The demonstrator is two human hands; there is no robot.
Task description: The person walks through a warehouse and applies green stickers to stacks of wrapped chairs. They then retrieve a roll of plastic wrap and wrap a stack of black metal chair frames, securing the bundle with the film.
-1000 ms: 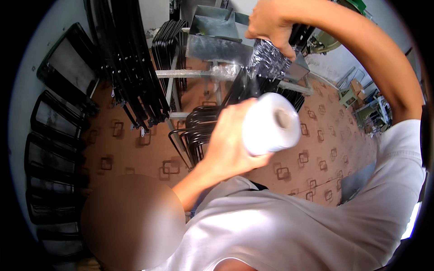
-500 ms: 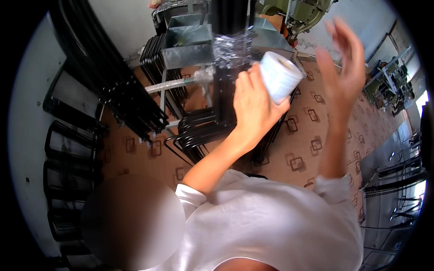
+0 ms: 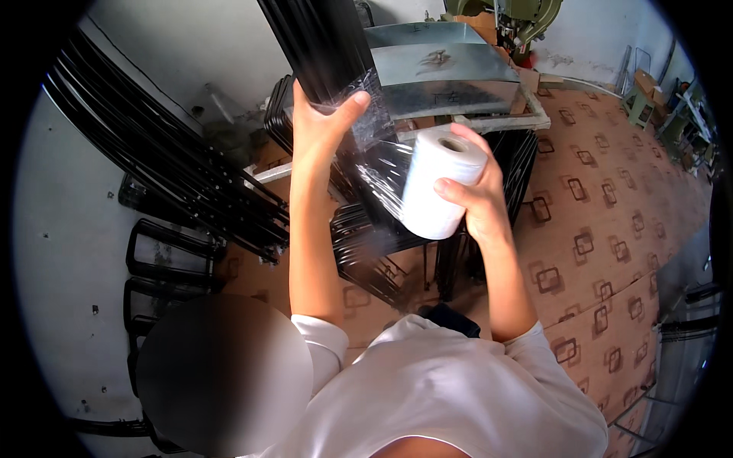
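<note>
My left hand is pressed against an upright bundle of black metal rods, its thumb on the clear stretch film wrapped around them. My right hand grips a white roll of stretch film just right of the bundle. A sheet of film runs taut from the roll to the bundle. Both arms come up from my white shirt at the bottom of the view.
More black rods lean on the white wall at left, with black metal frames below them. Stacked black frames stand under my hands. A grey sheet-metal bench lies behind. Brown patterned floor spreads to the right.
The roll has passed from my left hand to my right hand. My left hand has gone up onto the wrapped rod bundle. The view has swung toward the wall.
</note>
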